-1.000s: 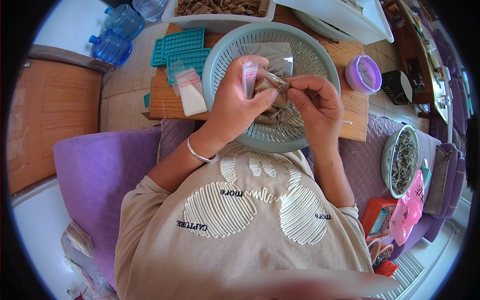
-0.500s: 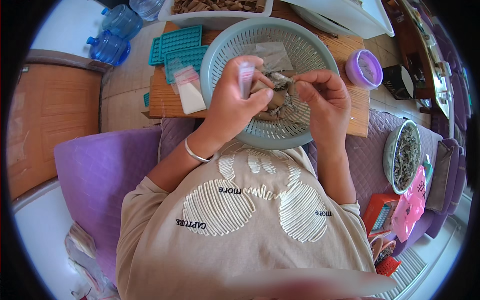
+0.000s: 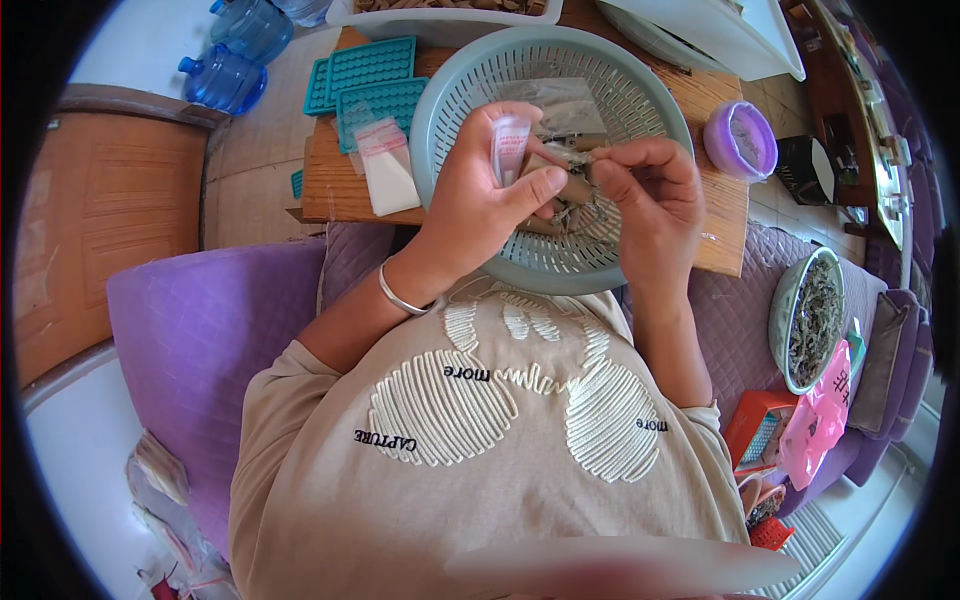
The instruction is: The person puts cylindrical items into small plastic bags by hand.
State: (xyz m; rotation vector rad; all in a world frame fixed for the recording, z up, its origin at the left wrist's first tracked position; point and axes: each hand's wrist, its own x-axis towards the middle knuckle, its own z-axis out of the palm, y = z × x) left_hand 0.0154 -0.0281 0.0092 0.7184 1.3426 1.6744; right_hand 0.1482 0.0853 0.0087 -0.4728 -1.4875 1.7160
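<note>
Both hands are over a grey-green plastic colander (image 3: 440,110) on the wooden table. My left hand (image 3: 470,200) is closed round a brown tube-like piece (image 3: 575,187), and a small clear zip bag with pink print (image 3: 510,150) shows against its palm. Thumb and forefinger of my right hand (image 3: 655,195) pinch at the end of a pale grey wisp, probably dried plant matter, beside the brown piece; the exact bit is too small to make out. Below the fingers, shredded grey-green dried leaves (image 3: 590,215) lie in the colander. A flat clear bag (image 3: 565,100) rests at its far side.
Left of the colander lie teal moulded trays (image 3: 372,62) and a stack of white packets (image 3: 392,190). A white bin (image 3: 450,30) of brown pieces stands behind. To the right are a purple tub (image 3: 740,140), a basin of dried leaves (image 3: 785,315) and a pink bag (image 3: 815,430).
The view has shifted slightly. My left hand has turned a little, so the zip bag's print faces up more. My right hand keeps its pinch close to the brown piece.
</note>
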